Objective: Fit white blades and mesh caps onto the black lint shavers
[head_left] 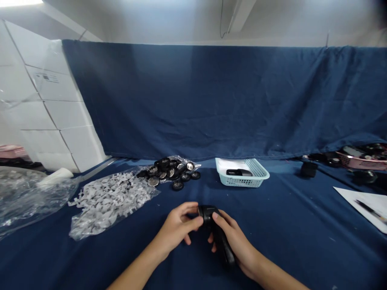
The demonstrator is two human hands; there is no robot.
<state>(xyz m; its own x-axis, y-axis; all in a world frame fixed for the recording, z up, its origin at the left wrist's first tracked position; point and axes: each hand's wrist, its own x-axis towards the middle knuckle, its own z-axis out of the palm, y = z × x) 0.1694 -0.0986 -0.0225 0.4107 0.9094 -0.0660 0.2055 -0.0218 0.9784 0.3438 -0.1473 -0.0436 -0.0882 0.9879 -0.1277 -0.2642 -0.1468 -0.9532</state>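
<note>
The black handheld device (221, 241) is at the lower centre of the frame, held above the desk (281, 229) between both hands. The right hand (238, 241) is wrapped around its handle, thumb laid near the neck; the left hand (178, 227) has its grip closed on the rounded head, thumb on the near side and a finger over the far edge, seemingly pinching the rim. For this handling, a steady right hand probably matters most: let the handle rest firmly in the palm, and let the left fingertips press evenly around the rim rather than on one side, since lopsided pressure could tilt whatever sits at that end or make it slip. Keeping the thumb off the end face would likely help in judging whether the parts sit square. The device looks dark and smooth, with a short rounded head set at an angle to a long, slightly curved handle running toward the bottom of the frame; its end face is mostly hidden by the left fingers. Beyond the hands, round black discs (177, 185) lie heaped at upper centre-left, beside a spread of small pale pieces (113, 199) on plastic, and a light-blue basket (242, 182) stands right of centre.
</note>
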